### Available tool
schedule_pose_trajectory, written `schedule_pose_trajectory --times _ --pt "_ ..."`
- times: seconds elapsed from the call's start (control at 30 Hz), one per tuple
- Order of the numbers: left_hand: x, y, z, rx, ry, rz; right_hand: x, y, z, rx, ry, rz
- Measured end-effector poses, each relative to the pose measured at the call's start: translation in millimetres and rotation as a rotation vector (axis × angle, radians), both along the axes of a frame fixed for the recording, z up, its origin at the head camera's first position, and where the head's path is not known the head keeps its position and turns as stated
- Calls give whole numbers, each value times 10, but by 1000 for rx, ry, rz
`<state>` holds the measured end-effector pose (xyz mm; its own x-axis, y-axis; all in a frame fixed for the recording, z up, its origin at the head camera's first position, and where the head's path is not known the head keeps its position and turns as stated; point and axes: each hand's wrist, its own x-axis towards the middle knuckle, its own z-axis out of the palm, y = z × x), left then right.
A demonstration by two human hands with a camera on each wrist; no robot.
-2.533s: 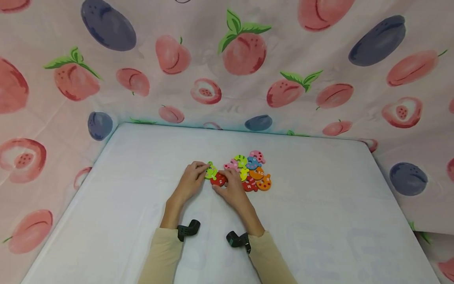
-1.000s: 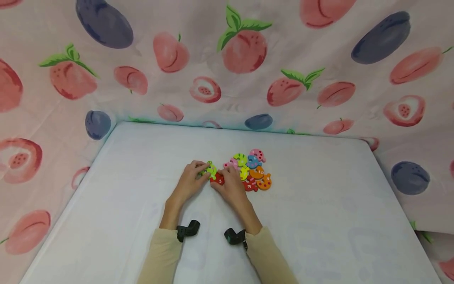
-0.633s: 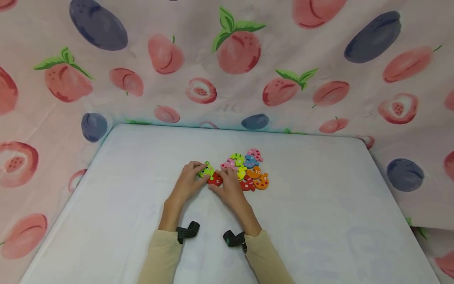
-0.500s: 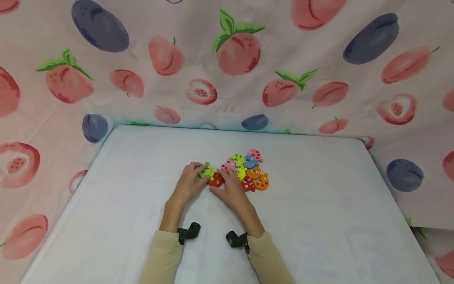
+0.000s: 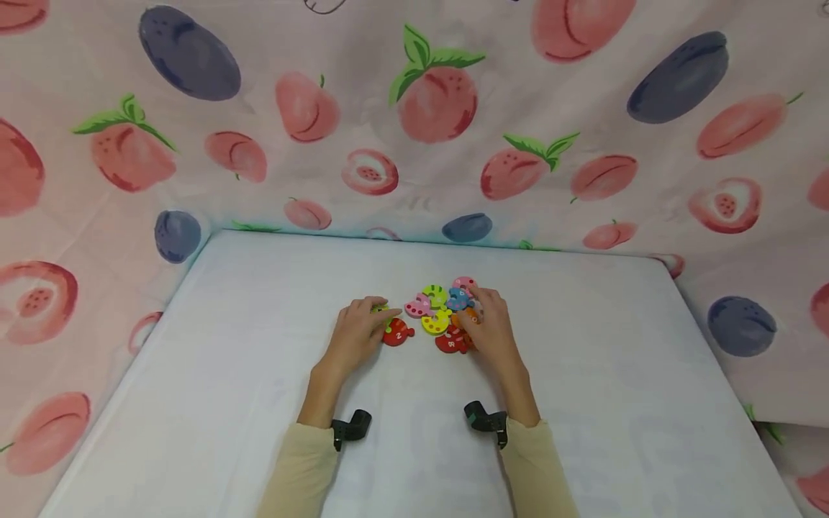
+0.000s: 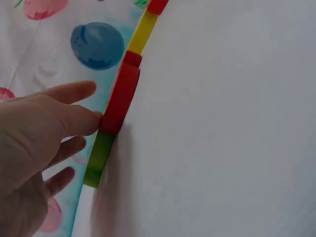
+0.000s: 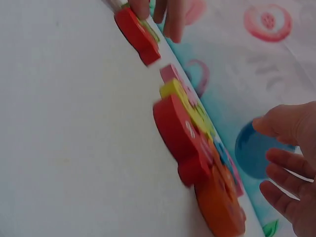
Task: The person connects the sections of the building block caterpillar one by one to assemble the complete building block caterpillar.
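Note:
My left hand (image 5: 352, 332) lies over a green caterpillar-head puzzle piece (image 5: 388, 326), mostly covering it. Joined to that head is a red puzzle piece (image 5: 397, 334) numbered 2, and in the left wrist view my thumb tip meets its upper edge while the other fingers are spread. My right hand (image 5: 495, 327) hovers over the right side of the cluster, above an orange piece (image 5: 461, 317), partly hiding it. Its fingers are loosely bent and hold nothing in the right wrist view. A red piece (image 7: 177, 131) numbered 8 sits at the cluster's near side.
Left in the cluster are a yellow piece (image 5: 435, 323), a spotted pink piece (image 5: 417, 307) and a striped green piece (image 5: 435, 293). A blue piece (image 5: 458, 299) and another pink piece (image 5: 463, 283) lie behind. Fruit-patterned cloth (image 5: 434, 101) hangs beyond the white table (image 5: 583, 403).
My right hand has left the red 2 piece and moved right, over the cluster. The red 2 piece and the yellow piece are now uncovered. My left hand stays at the green head.

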<state>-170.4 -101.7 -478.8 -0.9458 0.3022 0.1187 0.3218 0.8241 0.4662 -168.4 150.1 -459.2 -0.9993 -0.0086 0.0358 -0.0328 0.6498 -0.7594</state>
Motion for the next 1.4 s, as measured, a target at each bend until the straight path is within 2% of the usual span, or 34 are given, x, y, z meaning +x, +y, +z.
schedule_pose_trajectory --times 0.1,0.27,0.47,0.63,1.0,1.13,1.3,1.4 --pt "18 20 -10 -15 -14 -39 -27 95 -55 -27 -13 -42" --pt "32 27 -14 -34 -62 -32 -34 197 -122 -49 -32 -92" --pt "33 27 8 -14 -50 -31 -38 269 -156 -51 -61 -75" --pt "34 28 10 9 -72 -15 -43 307 -170 -45 -87 -68" --pt "-6 -63 -34 66 -104 37 -25 449 -192 -55 -57 -82" --pt "-16 -88 -60 71 -106 25 -14 461 -184 -33 -90 -18" --pt "-30 -112 -80 61 -91 1 12 517 -197 26 -145 128" --pt "-25 -134 -79 48 -73 0 35 566 -215 4 -186 196"
